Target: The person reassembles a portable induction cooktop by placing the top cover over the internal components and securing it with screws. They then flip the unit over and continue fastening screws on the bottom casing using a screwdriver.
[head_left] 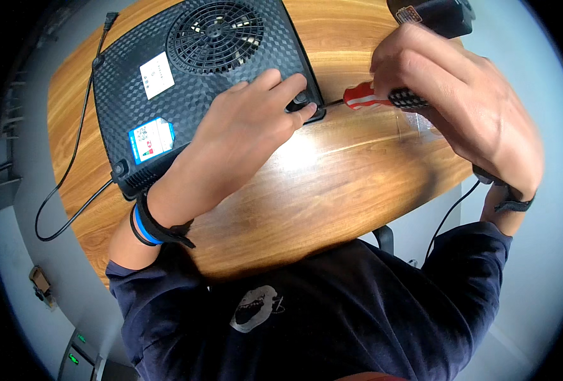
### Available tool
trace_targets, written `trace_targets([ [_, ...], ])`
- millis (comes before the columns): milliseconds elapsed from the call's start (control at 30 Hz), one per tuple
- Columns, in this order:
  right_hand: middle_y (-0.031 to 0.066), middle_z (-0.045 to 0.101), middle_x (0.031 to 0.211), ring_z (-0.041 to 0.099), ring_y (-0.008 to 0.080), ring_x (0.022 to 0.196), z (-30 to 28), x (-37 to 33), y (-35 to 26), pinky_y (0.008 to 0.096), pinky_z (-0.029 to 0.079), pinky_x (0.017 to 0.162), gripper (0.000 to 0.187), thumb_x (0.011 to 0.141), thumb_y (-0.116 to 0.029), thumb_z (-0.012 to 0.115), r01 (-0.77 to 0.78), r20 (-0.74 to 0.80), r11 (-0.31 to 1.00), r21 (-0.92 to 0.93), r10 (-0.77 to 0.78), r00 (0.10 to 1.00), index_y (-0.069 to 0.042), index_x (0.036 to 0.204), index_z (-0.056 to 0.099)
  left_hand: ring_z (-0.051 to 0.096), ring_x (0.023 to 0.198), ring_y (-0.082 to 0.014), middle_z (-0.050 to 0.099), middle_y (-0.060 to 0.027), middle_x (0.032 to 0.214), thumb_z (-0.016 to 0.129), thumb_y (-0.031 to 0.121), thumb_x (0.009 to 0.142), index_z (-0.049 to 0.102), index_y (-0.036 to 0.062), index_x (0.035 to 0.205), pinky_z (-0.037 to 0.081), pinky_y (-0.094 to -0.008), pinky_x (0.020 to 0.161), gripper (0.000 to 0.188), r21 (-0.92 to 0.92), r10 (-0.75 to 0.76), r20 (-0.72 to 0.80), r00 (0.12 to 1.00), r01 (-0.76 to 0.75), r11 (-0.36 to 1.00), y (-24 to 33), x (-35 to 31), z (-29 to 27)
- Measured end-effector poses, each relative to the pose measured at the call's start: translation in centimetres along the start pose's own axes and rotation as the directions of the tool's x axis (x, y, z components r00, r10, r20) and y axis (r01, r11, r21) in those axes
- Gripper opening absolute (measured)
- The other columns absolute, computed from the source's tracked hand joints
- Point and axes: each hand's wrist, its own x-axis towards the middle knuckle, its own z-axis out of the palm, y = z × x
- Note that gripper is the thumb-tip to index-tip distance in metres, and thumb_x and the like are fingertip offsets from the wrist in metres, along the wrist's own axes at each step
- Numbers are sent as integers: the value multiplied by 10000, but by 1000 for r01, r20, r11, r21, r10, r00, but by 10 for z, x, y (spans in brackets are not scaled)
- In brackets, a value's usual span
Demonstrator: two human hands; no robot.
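Note:
A black induction cooker (199,120) lies bottom up on the wooden table, its round fan grille (216,35) facing me. My left hand (256,111) rests over its near right corner, thumb and forefinger closed about the round black foot (300,100) there. Wrapped in my right hand (450,89) is a screwdriver (365,96) with a red, white and black handle. The screwdriver lies nearly level, its shaft pointing left to that corner beside my left thumb. Whether the tip touches the cooker I cannot tell.
A black power cord (72,165) loops off the table's left side, its plug (111,20) at the far left. At the far right stands a black object (435,16) with a label. Something clear, like plastic (418,126), lies under my right hand. The wooden table (281,209) has a curved near edge.

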Motion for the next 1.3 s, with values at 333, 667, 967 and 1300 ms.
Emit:
trace_targets([
  [333, 73, 704, 1169, 770, 286, 1017, 5, -9, 11, 400, 686, 835, 447, 938, -316, 835, -66, -11, 996, 56, 67, 998, -73, 1257, 640, 631, 1132, -256, 644, -85, 1288, 643, 79, 968, 809, 74, 1368, 565, -374, 933, 434, -25, 29, -20, 999, -29, 999, -1, 2, -1],
  [667, 86, 749, 1128, 786, 263, 891, 10, -11, -8, 380, 658, 714, 448, 999, -434, 811, -189, -74, 966, -176, 179, 981, -75, 1211, 647, 634, 1152, -265, 649, -97, 1315, 641, 85, 968, 791, 69, 1380, 554, -382, 954, 439, -30, 23, 4, 1000, -23, 999, 2, 1, 2],
  [967, 48, 775, 968, 804, 266, 814, 5, -25, -7, 368, 649, 667, 397, 1026, -406, 810, -348, 73, 923, -166, 363, 929, -86, 1205, 656, 646, 1149, -255, 652, -91, 1306, 645, 87, 963, 810, 52, 1344, 565, -374, 934, 417, -23, 50, -25, 998, -51, 998, 2, 5, -1],
  [1300, 111, 739, 1168, 785, 296, 957, 10, -20, -2, 425, 647, 787, 361, 975, -208, 838, -361, 124, 927, -98, 371, 920, -69, 1239, 636, 650, 1098, -227, 653, -73, 1230, 666, 83, 960, 834, 77, 1336, 579, -349, 893, 412, 0, 41, -15, 999, -41, 999, 3, 6, 0],
])
